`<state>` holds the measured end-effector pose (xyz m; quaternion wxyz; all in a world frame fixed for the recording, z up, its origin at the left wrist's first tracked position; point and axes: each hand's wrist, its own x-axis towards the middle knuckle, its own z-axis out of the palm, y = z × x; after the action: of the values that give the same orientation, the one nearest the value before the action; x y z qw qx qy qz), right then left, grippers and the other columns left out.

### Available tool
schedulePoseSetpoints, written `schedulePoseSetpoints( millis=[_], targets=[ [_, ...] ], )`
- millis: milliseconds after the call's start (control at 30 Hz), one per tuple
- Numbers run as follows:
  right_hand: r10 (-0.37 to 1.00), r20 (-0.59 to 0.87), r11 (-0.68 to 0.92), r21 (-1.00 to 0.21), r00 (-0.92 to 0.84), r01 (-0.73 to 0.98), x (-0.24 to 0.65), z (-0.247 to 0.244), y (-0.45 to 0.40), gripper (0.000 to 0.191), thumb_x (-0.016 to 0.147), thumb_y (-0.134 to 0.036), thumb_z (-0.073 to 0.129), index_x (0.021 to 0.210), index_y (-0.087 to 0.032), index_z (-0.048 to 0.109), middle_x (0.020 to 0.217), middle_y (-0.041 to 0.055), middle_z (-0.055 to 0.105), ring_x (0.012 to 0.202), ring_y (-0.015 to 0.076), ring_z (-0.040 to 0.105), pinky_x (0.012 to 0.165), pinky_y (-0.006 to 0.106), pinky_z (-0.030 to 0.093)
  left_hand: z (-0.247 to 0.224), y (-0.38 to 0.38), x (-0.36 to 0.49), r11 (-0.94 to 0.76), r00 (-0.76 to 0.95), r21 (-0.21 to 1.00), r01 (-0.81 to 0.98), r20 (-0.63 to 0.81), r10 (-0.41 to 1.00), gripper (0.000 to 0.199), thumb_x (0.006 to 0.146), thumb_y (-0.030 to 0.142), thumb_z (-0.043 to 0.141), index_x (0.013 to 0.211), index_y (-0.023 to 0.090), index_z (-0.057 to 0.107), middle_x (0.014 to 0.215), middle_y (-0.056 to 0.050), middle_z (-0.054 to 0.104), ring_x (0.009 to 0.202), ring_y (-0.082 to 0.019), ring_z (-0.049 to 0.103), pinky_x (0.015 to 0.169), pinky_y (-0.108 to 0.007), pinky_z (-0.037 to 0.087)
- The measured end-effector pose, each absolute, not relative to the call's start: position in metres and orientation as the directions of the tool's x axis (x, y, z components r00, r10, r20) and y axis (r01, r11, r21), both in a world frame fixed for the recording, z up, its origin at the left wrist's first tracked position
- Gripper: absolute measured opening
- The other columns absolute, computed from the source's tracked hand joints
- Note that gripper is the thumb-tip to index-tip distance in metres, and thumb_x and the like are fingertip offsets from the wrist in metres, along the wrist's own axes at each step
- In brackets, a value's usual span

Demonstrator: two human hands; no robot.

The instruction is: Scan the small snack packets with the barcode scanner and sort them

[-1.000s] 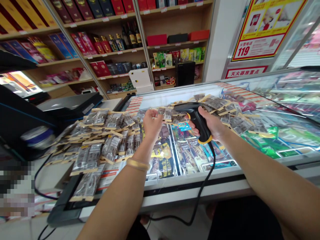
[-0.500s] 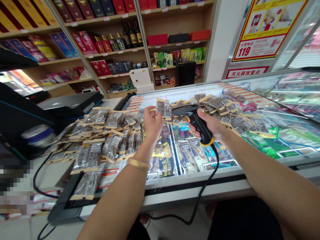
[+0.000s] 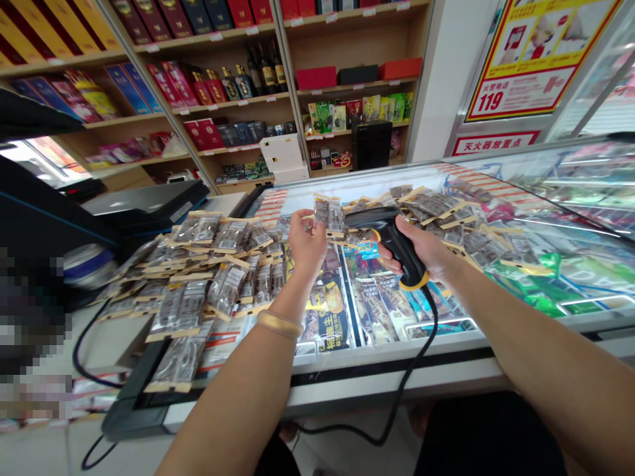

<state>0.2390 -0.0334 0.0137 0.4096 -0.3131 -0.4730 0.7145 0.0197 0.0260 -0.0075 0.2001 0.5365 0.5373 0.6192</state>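
Note:
My left hand [image 3: 307, 243], with a gold bangle at the wrist, pinches a small clear snack packet [image 3: 328, 214] upright above the glass-topped freezer. Wrapped round the handle of a black and yellow barcode scanner [image 3: 404, 248] is my right hand [image 3: 426, 250]. The scanner's head points left, close beside the packet. A large heap of similar packets [image 3: 181, 304] lies to the left of my left hand. Another pile [image 3: 436, 201] rests on the glass behind and right of the scanner.
Below the glass, the freezer [image 3: 377, 390] holds wrapped ice creams [image 3: 374, 307]. The scanner's black cable [image 3: 407, 373] hangs over its front edge. A black device [image 3: 149, 198] stands at the left. Shelves [image 3: 238, 106] with boxes and bottles line the back.
The whole view has shifted slightly, so everything sits a little further right. Both hands keep their holds on the packet and the scanner, in nearly the same pose.

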Motion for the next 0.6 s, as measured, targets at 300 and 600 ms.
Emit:
schedulePoseSetpoints(
  millis=[300, 600],
  targets=[
    [0.901, -0.021, -0.192, -0.916, -0.434, -0.353, 0.237, 0.011, -0.036, 0.053, 0.085, -0.07, 0.063, 0.097, -0.02, 0.06, 0.064, -0.0007, 0.054, 0.046, 0.0118, 0.044, 0.042, 0.025, 0.038, -0.001, 0.018, 0.026, -0.38, -0.342, 0.886, 0.266, 0.455, 0.822, 0.023, 0.083, 0.009, 0.057, 0.101, 0.023, 0.056, 0.076, 0.004, 0.051, 0.067, -0.013, 0.057, 0.073, -0.026, 0.049],
    [0.88, -0.004, -0.208, -0.902, -0.475, -0.377, 0.22, 0.012, -0.044, 0.053, 0.079, -0.071, 0.07, 0.093, -0.02, 0.061, 0.066, -0.0002, 0.053, 0.05, 0.0108, 0.045, 0.046, 0.024, 0.04, 0.037, -0.041, -0.045, -0.484, -0.385, 0.851, 0.204, 0.524, 0.76, 0.019, 0.08, 0.016, 0.062, 0.098, 0.022, 0.061, 0.075, 0.005, 0.051, 0.054, -0.007, 0.046, 0.058, -0.021, 0.046]
  ],
)
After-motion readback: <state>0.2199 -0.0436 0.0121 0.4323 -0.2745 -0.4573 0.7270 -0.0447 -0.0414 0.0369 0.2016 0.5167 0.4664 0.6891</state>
